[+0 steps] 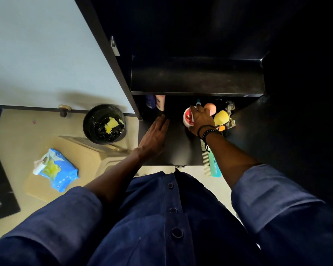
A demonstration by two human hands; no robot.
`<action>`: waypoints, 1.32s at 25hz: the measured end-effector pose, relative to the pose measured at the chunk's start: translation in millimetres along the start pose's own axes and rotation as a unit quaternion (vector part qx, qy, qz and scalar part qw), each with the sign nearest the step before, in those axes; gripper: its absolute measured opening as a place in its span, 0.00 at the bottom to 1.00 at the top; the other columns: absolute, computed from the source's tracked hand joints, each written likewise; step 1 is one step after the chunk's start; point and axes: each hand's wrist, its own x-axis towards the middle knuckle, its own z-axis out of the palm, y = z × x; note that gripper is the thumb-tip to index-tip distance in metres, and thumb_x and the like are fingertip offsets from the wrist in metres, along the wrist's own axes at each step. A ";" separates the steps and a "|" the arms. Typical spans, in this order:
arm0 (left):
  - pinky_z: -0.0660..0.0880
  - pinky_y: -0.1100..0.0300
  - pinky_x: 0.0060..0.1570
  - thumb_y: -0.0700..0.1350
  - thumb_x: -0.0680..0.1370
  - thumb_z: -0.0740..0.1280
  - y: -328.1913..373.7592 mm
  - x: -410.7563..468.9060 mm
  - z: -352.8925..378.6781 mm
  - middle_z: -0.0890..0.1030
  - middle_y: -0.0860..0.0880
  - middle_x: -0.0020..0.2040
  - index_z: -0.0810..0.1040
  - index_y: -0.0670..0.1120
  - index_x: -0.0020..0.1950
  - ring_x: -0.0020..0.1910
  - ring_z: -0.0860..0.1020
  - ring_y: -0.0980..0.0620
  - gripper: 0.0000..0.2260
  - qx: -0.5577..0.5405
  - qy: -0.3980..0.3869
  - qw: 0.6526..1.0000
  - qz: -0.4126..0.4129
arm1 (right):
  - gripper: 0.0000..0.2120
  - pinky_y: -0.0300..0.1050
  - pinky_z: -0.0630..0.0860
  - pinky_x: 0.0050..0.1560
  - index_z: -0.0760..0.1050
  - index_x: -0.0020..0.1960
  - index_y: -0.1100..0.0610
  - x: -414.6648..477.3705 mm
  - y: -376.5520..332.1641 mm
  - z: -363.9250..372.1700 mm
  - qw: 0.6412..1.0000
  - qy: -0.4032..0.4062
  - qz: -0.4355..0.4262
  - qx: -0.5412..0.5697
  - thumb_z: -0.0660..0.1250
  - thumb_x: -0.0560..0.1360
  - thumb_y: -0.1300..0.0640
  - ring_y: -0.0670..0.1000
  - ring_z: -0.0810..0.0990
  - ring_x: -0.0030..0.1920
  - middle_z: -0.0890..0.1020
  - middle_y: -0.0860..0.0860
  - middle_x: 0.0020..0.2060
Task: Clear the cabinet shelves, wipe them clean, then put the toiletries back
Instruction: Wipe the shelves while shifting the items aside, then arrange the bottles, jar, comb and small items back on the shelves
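Dark cabinet interior, both hands on the lower shelf.

Under the bare upper shelf, the right hand reaches to the far right of the lower shelf, its fingers and thumb curved round a red-and-white tub that sits under the palm's left side. A pink sponge and a yellow sponge lie just right of that hand, touching each other. The left hand rests flat on the shelf's left part, fingers straight and close together, apart from the tub. Two bottles stand far left, beyond its fingertips. A teal comb overhangs the near edge, under the right forearm. On the floor to the left stand a black bin and a blue wipes pack.
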 end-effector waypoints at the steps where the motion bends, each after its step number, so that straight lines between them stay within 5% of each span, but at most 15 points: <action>1: 0.45 0.57 0.74 0.34 0.73 0.66 -1.1 -1.7 0.2 0.45 0.42 0.78 0.47 0.42 0.77 0.77 0.44 0.44 0.39 -0.002 0.000 1.000 -0.002 | 0.43 0.58 0.70 0.65 0.55 0.76 0.55 1.2 -0.5 -0.8 1.000 0.001 0.000 0.002 0.74 0.67 0.56 0.63 0.60 0.71 0.60 0.58 0.73; 11: 0.50 0.56 0.74 0.34 0.72 0.66 -11.3 -17.8 2.8 0.50 0.40 0.78 0.50 0.40 0.77 0.77 0.48 0.42 0.38 -0.034 -0.023 0.997 -0.058 | 0.43 0.51 0.68 0.64 0.60 0.73 0.55 -29.1 -53.2 25.3 0.992 -0.002 -0.076 0.104 0.77 0.63 0.51 0.61 0.62 0.68 0.64 0.56 0.69; 18: 0.50 0.57 0.74 0.35 0.73 0.66 -7.2 -20.1 0.3 0.53 0.39 0.77 0.52 0.40 0.77 0.77 0.50 0.42 0.36 -0.041 -0.033 0.997 -0.048 | 0.39 0.54 0.72 0.63 0.61 0.72 0.53 -35.6 -50.6 26.5 0.986 0.019 -0.048 0.161 0.71 0.68 0.39 0.59 0.66 0.67 0.66 0.56 0.69; 21: 0.48 0.56 0.74 0.35 0.74 0.65 -4.7 -15.7 0.0 0.51 0.40 0.77 0.50 0.40 0.77 0.77 0.48 0.42 0.36 -0.052 -0.032 0.997 -0.052 | 0.35 0.54 0.72 0.64 0.64 0.72 0.56 -32.2 -32.2 15.9 0.981 0.079 -0.019 0.176 0.68 0.71 0.41 0.60 0.68 0.67 0.68 0.58 0.68; 24: 0.48 0.49 0.76 0.38 0.74 0.67 -2.5 -7.9 -4.0 0.49 0.40 0.78 0.49 0.40 0.77 0.77 0.46 0.42 0.37 -0.058 -0.004 0.996 -0.064 | 0.30 0.53 0.72 0.63 0.67 0.70 0.58 -24.8 -26.0 1.4 0.970 0.149 -0.008 0.192 0.67 0.73 0.45 0.60 0.71 0.64 0.72 0.59 0.65; 28: 0.43 0.52 0.75 0.41 0.77 0.63 -5.5 6.4 -17.3 0.47 0.38 0.78 0.46 0.38 0.77 0.77 0.44 0.41 0.34 0.004 0.079 0.994 -0.076 | 0.27 0.51 0.70 0.63 0.67 0.70 0.58 -4.9 -51.4 -23.0 0.968 0.119 -0.044 0.217 0.66 0.75 0.47 0.60 0.71 0.66 0.74 0.59 0.65; 33: 0.65 0.49 0.67 0.34 0.76 0.58 -9.1 37.4 -50.1 0.63 0.37 0.71 0.58 0.38 0.74 0.69 0.63 0.37 0.26 0.093 0.131 0.985 -0.070 | 0.24 0.49 0.69 0.62 0.69 0.68 0.58 13.2 -88.3 -38.5 0.968 0.084 -0.069 0.225 0.64 0.77 0.47 0.59 0.72 0.65 0.75 0.59 0.65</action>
